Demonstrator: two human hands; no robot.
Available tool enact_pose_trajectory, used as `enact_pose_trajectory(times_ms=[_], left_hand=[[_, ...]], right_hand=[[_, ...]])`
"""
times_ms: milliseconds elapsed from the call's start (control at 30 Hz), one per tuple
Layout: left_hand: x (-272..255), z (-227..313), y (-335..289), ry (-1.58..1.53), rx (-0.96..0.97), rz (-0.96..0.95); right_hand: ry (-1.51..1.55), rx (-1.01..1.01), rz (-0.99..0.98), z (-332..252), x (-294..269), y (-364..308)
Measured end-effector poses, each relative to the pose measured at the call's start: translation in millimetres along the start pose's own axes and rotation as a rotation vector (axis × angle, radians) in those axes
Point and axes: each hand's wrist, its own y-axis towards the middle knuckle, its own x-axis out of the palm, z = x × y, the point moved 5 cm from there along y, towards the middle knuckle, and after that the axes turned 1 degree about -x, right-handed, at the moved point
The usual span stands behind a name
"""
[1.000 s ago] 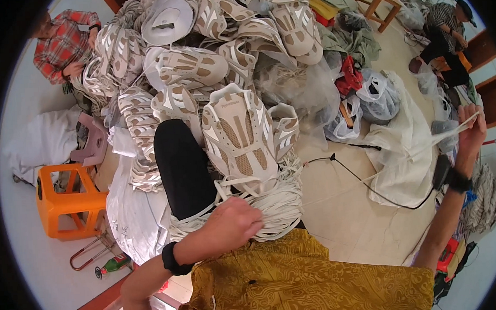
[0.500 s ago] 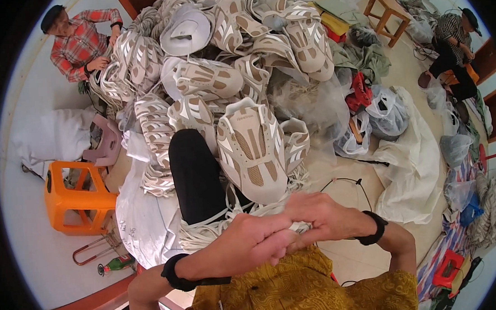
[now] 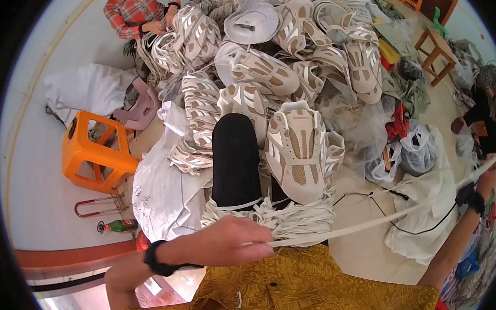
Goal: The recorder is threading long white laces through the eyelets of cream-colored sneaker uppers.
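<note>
left hand and right hand, together a moment ago, are now well apart — both gripping a pale lace, stretched out nearly straight between them. a lace bundle lies just beyond the left hand — a beige shoe upper beyond that.

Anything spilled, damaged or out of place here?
No spill or clear damage. The shoe uppers lie jumbled at varied angles, and the white sheeting is crumpled on the floor at right; both look untidy rather than wrong.
</note>
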Motion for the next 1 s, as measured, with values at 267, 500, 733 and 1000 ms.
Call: enact_pose_trajectory(times_ms=[267,500,733,1000], left_hand=[[-109.1,95.0,23.4,-0.419,-0.184,0.398],[-48.5,60.0,98.8,-0.330,-0.298,0.042],[-60.2,9.8,75.4,-0.249,-0.559,-0.120],[-23.9,-93.6,79.4,-0.831,-0.509,-0.072]], right_hand=[[-1.143,-0.152,-0.838,94.4,91.1,-156.4],[0.181,0.083,-1.467,-122.8,330.8,-376.4],[0.156,0.568,-1.184,-52.7,284.4,-330.7],[-0.569,-0.149,-1.184,10.2,251.2,-301.0]])
